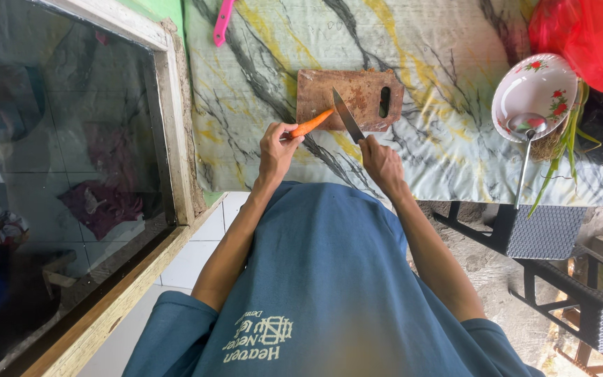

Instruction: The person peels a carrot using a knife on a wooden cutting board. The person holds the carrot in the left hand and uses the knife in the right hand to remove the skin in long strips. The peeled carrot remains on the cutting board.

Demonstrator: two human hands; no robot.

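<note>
My left hand grips the thick end of an orange carrot, whose tip points toward a brown wooden cutting board. My right hand holds a kitchen knife by the handle. The blade angles up and left, its edge close to the carrot's tip, just above the board's near edge. Both hands hover over a marble-patterned table cover.
A white floral bowl with a metal ladle and green stalks sits at the right, beside a red plastic bag. A pink handle lies at the far left. A glass pane stands left; dark wicker chairs stand at the lower right.
</note>
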